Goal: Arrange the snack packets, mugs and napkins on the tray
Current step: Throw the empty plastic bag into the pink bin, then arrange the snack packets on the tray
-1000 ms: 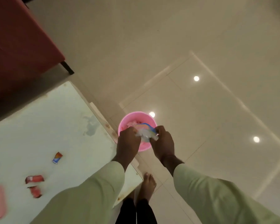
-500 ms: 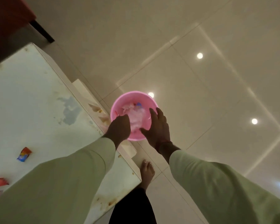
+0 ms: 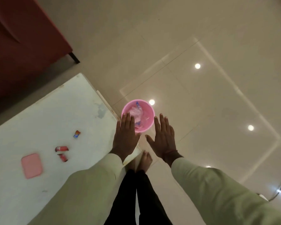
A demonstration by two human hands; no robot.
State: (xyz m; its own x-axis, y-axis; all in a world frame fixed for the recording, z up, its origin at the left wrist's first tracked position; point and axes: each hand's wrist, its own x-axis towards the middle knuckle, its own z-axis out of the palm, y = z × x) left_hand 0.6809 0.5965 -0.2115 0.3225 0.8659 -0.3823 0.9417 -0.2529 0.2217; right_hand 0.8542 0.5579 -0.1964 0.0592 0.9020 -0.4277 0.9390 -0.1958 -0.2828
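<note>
Both the left hand (image 3: 126,138) and right hand (image 3: 164,138) hover flat, fingers extended together and empty, above the round pink plastic bucket (image 3: 148,118) of crumpled wrappers.

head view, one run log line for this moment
left hand: open, empty | right hand: open, empty | pink bucket: on floor, holds wrappers | table: snack scraps, pink lid

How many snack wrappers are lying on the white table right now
3. One orange-and-blue wrapper sits nearest the pink bin. Two red wrappers lie closer to the pink pad: the upper red one and the lower red one. The sleeve may hide more.
</note>
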